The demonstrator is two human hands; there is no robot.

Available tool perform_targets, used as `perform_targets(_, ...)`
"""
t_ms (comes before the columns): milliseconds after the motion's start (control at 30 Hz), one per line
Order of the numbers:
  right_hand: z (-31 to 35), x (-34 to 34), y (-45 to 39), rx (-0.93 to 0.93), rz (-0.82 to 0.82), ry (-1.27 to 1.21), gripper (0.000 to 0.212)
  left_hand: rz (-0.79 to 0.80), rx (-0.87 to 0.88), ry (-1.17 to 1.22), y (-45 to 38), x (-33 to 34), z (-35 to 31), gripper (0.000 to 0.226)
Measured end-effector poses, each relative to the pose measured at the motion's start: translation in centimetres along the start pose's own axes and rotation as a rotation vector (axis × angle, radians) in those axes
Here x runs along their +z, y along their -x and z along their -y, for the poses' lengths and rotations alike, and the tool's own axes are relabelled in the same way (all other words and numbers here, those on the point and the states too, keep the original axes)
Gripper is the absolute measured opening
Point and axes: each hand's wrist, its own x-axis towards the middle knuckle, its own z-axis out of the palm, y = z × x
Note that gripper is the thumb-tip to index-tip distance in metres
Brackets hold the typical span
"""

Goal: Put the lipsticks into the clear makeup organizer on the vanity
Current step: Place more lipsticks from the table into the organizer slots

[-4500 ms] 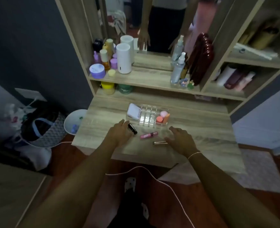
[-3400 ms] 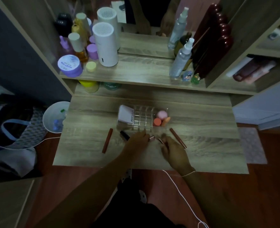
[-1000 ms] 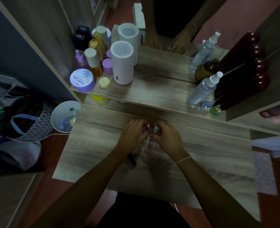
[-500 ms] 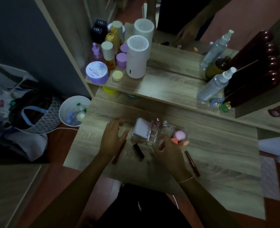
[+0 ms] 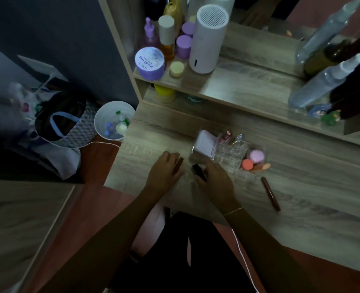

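Two lipsticks [image 5: 225,136] stood in the clear organizer [image 5: 230,152]; three lay on the desk [image 5: 301,187]. Left hand [image 5: 164,172] covered a brown one [image 5: 178,165]; right hand [image 5: 214,176] pinched the black one [image 5: 198,171].

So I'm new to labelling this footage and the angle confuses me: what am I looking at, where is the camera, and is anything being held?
There is no machine here. The camera sits on a person's head and looks down at their two bare hands over a wooden vanity. The left hand rests on a thin reddish-brown lipstick; whether it grips it is unclear. The right hand is at a black lipstick, the fingers partly around it. Behind them stands the clear makeup organizer, with two lipsticks upright in its back cells, a white box and pink and orange sponges. Another long reddish-brown lipstick lies loose to the right. The picture is dim and blurred.
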Motion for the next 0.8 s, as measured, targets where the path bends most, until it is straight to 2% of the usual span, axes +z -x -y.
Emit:
perform_targets(67,0.4,0.6,-0.1,-0.029,-0.029,0.002,0.031,0.025,-0.005,-0.017,0.0,0.1,-0.1,0.046)
perform_targets(200,0.9,1.3,-0.3,-0.058,0.009,0.075,0.036,0.039,0.005,-0.042,0.1,0.2,-0.3,0.037)
perform_targets(433,0.9,0.4,0.3,-0.088,0.012,0.044,0.047,0.054,0.008,-0.099,0.1,-0.3,-0.1,0.040)
perform_targets(567,0.2,-0.4,1.1,-0.049,-0.038,0.010,0.034,0.047,0.021,-0.093,-0.1,-1.0,-0.6,0.037)
perform_targets(667,-0.2,-2.1,1.4,-0.021,-0.106,-0.051,0.033,-0.037,0.066,0.002,-0.8,-1.9,-1.9,0.035)
perform_targets(800,-0.2,-5.5,1.4,-0.004,-0.280,-0.228,0.033,-0.171,0.173,0.238,-2.7,-3.7,-5.4,0.040)
